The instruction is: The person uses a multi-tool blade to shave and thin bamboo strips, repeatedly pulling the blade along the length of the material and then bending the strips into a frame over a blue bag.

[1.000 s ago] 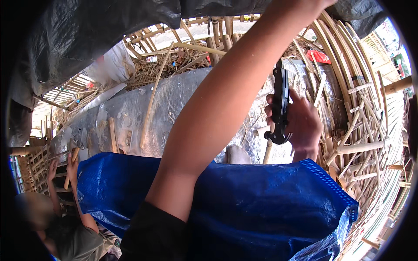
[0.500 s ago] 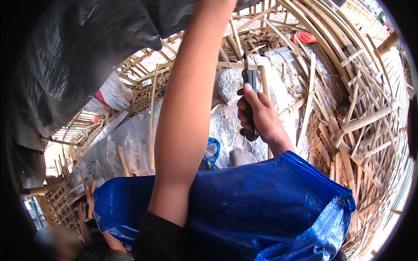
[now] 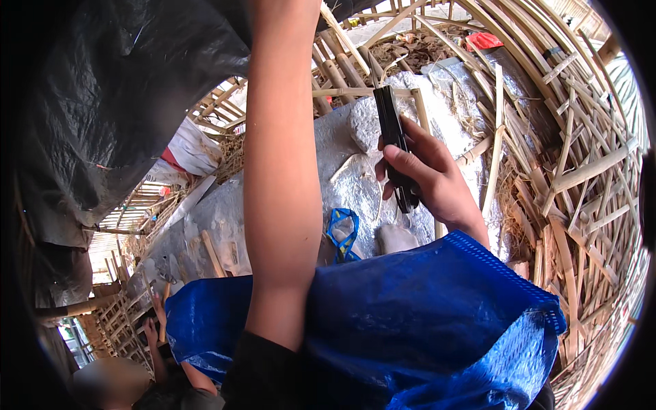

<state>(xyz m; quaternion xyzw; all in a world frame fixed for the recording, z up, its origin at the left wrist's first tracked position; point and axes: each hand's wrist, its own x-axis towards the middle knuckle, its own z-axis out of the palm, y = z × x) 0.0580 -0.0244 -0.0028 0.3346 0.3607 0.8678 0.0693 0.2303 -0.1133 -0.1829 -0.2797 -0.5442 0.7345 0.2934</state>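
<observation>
My right hand (image 3: 437, 174) is wrapped round the black handle of a knife (image 3: 391, 123), which looks like a folding one. Its narrow blade points up beside a pale bamboo strip (image 3: 347, 37). My left forearm (image 3: 283, 143) stretches up through the middle to the top edge, where the hand is cut off, so its fingers and anything in them are hidden. That strip's upper end lies close to my left wrist. A blue plastic sheet (image 3: 403, 307) is draped across my lap, under both arms.
Bamboo strips and latticework (image 3: 574, 178) crowd the right side. Beneath my hands lies a silvery sheet (image 3: 328, 157) with a pale stone block (image 3: 369, 123). Black plastic (image 3: 116, 89) hangs at upper left. At lower left another person's hand (image 3: 152, 333) is near a bamboo piece.
My left forearm has shifted left and up. The knife has tilted left, its handle turning in my right hand, which has moved slightly right and down. The view has shifted a little.
</observation>
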